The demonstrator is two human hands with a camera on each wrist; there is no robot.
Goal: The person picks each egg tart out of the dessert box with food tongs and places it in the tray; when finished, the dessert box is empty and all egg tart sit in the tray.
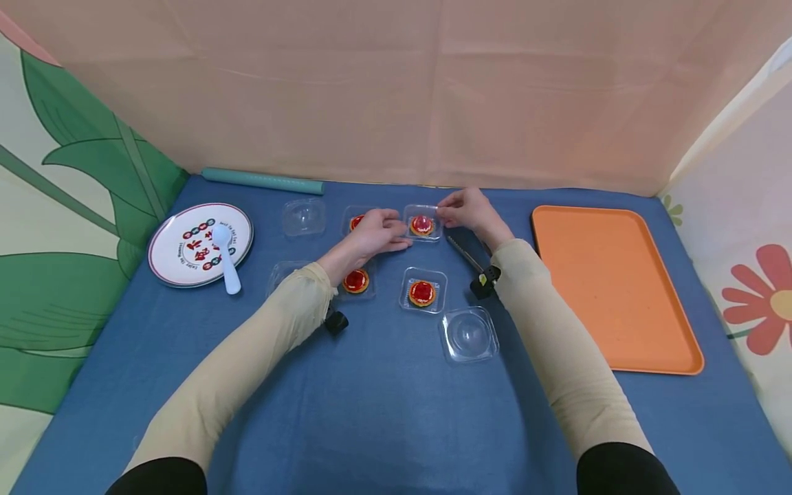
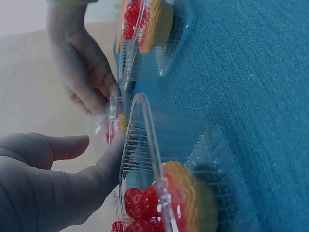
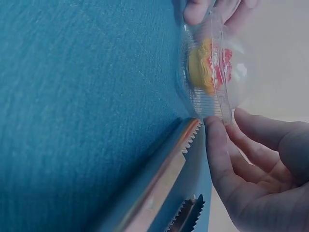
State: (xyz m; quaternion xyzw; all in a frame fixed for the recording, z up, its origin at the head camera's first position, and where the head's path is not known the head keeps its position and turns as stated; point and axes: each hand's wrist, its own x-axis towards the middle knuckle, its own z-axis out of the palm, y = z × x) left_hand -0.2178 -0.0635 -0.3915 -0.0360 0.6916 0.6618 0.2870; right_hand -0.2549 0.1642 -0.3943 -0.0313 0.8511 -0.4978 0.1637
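Between both hands, at the back middle, stands a clear plastic container [image 1: 423, 223] with a red-topped tart [image 3: 207, 67] inside and a domed lid over it. My right hand [image 1: 473, 214] pinches the right edge of this container, thumb above and finger below in the right wrist view. At the opposite edge, my left hand [image 1: 379, 232] holds the container by its fingertips. Other clear containers with red-topped tarts sit close by, one with a tart [image 1: 423, 293] nearer me and two partly behind the left hand and forearm. Serrated metal tongs [image 3: 166, 179] lie under the right hand.
Domed clear lids lie about, one lid [image 1: 470, 335] front right and another lid [image 1: 304, 217] back left. A plate [image 1: 163, 254] with a pale spoon [image 1: 226, 261] stands left. An orange tray [image 1: 612, 289] lies right; a teal roll [image 1: 262, 180] runs along the back edge.
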